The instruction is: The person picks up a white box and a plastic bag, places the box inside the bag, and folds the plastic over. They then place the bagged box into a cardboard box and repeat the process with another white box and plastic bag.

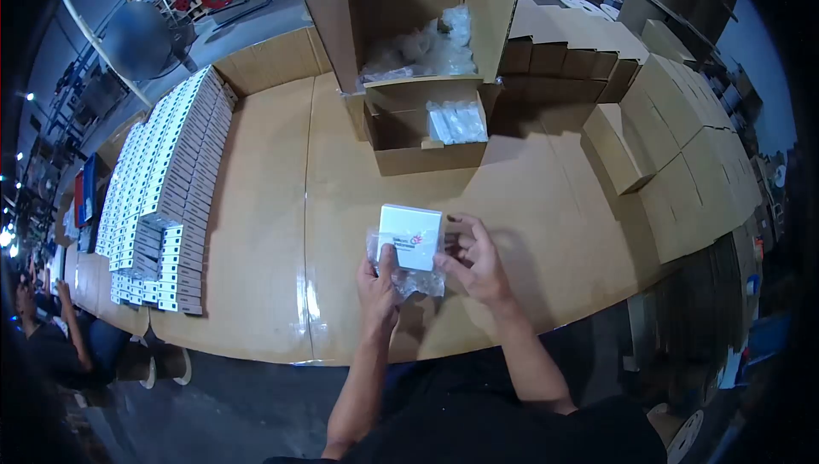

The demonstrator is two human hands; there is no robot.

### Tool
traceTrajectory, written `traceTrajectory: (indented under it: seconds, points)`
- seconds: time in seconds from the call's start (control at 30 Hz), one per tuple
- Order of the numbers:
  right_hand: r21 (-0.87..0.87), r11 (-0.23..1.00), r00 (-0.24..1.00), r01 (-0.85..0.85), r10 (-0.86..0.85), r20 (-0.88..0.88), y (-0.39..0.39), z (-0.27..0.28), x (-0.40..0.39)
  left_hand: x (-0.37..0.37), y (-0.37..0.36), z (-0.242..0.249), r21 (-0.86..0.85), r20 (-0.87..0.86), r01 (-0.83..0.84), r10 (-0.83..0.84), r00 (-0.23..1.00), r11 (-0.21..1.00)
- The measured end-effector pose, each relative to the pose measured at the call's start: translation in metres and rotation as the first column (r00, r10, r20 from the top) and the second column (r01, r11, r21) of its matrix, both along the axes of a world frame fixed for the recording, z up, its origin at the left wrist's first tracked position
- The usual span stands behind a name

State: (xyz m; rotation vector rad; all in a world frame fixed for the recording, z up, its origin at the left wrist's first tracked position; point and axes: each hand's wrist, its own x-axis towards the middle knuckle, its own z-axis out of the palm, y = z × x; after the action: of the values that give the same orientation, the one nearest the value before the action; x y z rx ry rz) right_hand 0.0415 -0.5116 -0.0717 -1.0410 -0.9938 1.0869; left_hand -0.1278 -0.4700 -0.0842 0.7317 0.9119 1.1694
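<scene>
A flat white box (412,227) with small print on its top is held above the cardboard-covered table. Clear plastic wrap (420,283) lies around its lower part. My left hand (379,281) grips the box and wrap at the lower left, thumb on top. My right hand (474,261) is at the right edge, its thumb near the box's lower right corner and its other fingers apart and curved. Beyond them stands a small open carton (431,159) with several plastic-wrapped packs (458,123) inside.
Stacked white boxes (183,148) stand at the left. A large open carton (409,3) holding plastic bags (426,53) is behind the small one. Folded cartons (695,174) and an open carton (621,153) are at the right. A person (64,336) sits at the far left.
</scene>
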Motion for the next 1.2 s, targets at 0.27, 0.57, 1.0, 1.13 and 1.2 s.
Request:
traceTrajectory:
  seconds: [0.27,0.57,1.0,1.13,1.2]
  points:
    - [-0.070,0.997,0.997,0.031,-0.026,0.067,-0.006,0.004,0.012,-0.022,0.011,-0.020,0.246,-0.193,0.205,-0.159,0.968,0.947]
    - [0.080,0.993,0.995,0.091,-0.087,-0.045,-0.008,0.002,0.007,-0.016,0.003,-0.016,0.305,-0.075,0.156,-0.140,0.987,0.939]
    - [0.027,1.000,0.946,0.000,-0.009,0.323,0.002,-0.015,0.007,-0.016,0.004,-0.014,0.354,-0.207,0.260,-0.196,0.958,0.898]
    - [-0.030,0.998,0.960,-0.048,0.054,0.274,-0.007,-0.012,0.010,-0.025,0.009,-0.013,0.439,-0.386,0.351,-0.180,0.905,0.827]
    - [-0.116,0.993,0.940,0.002,0.038,0.338,-0.010,-0.001,0.012,-0.024,0.011,-0.013,0.405,-0.414,0.298,-0.117,0.903,0.864]
